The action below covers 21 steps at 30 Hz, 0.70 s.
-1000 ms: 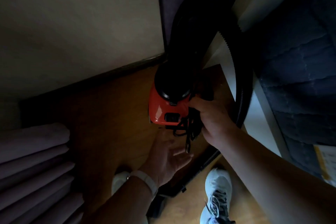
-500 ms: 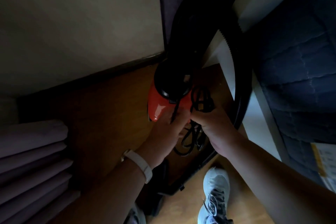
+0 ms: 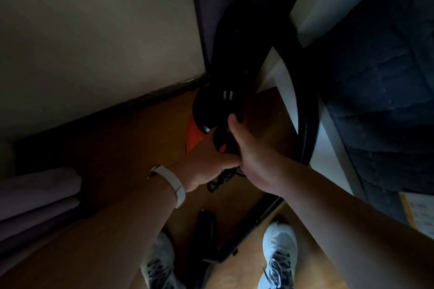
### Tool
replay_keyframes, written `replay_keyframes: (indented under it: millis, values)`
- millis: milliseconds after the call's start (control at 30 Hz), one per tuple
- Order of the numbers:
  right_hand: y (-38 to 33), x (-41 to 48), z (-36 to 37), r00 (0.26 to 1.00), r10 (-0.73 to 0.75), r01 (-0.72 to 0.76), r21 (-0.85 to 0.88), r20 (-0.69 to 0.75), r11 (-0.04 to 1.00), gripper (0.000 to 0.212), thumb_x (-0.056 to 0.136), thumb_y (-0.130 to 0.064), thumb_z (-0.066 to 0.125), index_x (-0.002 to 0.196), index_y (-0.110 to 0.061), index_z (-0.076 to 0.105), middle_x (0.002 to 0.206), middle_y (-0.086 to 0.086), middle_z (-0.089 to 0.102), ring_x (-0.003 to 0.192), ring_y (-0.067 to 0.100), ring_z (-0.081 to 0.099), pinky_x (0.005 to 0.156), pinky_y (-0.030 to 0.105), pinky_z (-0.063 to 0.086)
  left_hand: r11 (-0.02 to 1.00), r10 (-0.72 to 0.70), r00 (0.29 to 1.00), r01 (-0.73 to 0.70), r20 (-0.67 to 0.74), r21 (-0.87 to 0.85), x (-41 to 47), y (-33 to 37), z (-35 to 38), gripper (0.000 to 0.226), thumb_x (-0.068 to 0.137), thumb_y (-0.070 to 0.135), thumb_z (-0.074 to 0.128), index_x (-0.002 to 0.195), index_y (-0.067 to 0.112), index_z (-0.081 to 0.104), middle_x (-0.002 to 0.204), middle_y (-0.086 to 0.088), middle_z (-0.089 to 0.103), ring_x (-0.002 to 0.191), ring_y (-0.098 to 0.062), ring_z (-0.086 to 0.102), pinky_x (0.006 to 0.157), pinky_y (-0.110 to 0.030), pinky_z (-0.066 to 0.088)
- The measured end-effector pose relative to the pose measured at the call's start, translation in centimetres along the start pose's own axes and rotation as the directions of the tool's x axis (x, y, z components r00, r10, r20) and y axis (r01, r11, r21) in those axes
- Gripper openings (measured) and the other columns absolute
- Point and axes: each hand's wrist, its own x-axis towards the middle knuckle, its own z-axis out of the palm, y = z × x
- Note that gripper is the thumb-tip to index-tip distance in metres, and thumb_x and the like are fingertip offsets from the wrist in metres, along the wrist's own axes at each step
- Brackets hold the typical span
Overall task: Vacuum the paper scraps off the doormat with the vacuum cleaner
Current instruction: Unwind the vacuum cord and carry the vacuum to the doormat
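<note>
The wooden floor (image 3: pixel 122 148) runs under me in a dim corner, meeting a pale wall (image 3: pixel 94 30) on the far left along a dark baseboard (image 3: pixel 141 103). On the right stands a white frame (image 3: pixel 333 152) with dark blue quilted bedding (image 3: pixel 380 91) on it, and at the near left lie pale folded layers of fabric (image 3: pixel 35 197).

The vacuum cleaner (image 3: pixel 216 110) sits on the floor in the far corner, its black rounded top above an orange-red body, directly in front of both my hands. Its black ribbed hose (image 3: pixel 307 124) arcs up from the top, sweeps down the right side beside the white frame, passes under my right forearm and ends in a dark tube (image 3: pixel 234 246) lying on the floor between my two white shoes (image 3: pixel 279 256).

My right hand (image 3: pixel 253 155) is closed around a black part at the near side of the machine, thumb pressed up against the black top. My left hand (image 3: pixel 206 162), with a white band (image 3: pixel 173 183) on the wrist, is just left of it and touching it, fingers curled around the bundled black cord (image 3: pixel 220 180), whose loops hang out below my fist. A small orange spot shows between the two hands; I cannot tell what it is.

The doormat and paper scraps are out of sight from here.
</note>
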Motion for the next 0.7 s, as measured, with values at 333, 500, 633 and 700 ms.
replay_keyframes:
  millis: [333,500,633,700]
  values:
    - [-2.5,-2.4,-3.6,0.755,-0.526,0.128,-0.699,-0.391,0.704,0.026,0.084,-0.038,0.060,0.108,-0.030,0.057,0.109,-0.006,0.051,0.091,0.010,0.057,0.074,0.032,0.049,0.958,0.064,0.860,0.089,-0.506,0.273,5.0,3.9,-1.6,0.023,0.085,0.002,0.064,0.103,0.016,0.066,0.095,-0.009,0.072,0.082,-0.025,0.069,0.056,-0.024,0.053]
    - [-3.3,-3.7,-7.2,0.492,-0.668,0.020,-0.760,-0.558,0.650,0.070,0.076,-0.023,0.073,0.139,-0.019,0.041,0.135,0.008,0.043,0.123,0.026,0.048,0.098,0.046,0.048,0.934,0.014,0.865,0.168,-0.501,0.317,7.6,3.5,-2.1,0.007,0.082,0.003,0.063,0.084,0.009,0.058,0.072,0.000,0.062,0.065,-0.021,0.059,0.047,-0.021,0.040]
    - [-2.4,-2.1,-9.4,0.614,-0.502,0.039,-0.612,-0.609,0.790,0.049,0.077,-0.016,0.071,0.123,-0.018,0.052,0.106,0.000,0.062,0.093,0.015,0.062,0.077,0.030,0.049,0.968,-0.034,0.853,0.157,-0.521,0.195,8.6,2.9,-2.1,0.012,0.080,-0.002,0.061,0.081,0.009,0.059,0.059,0.001,0.056,0.040,-0.003,0.050,0.036,-0.013,0.033]
    - [-1.0,-1.3,-10.1,0.662,-0.479,-0.014,-0.649,-0.576,0.761,0.023,0.077,-0.012,0.069,0.095,-0.018,0.055,0.088,0.000,0.058,0.074,0.013,0.056,0.064,0.025,0.040,0.982,-0.046,0.858,0.132,-0.512,0.133,8.6,2.2,-2.3,0.015,0.078,0.001,0.062,0.089,0.010,0.060,0.063,0.000,0.061,0.043,-0.005,0.055,0.041,-0.018,0.041]
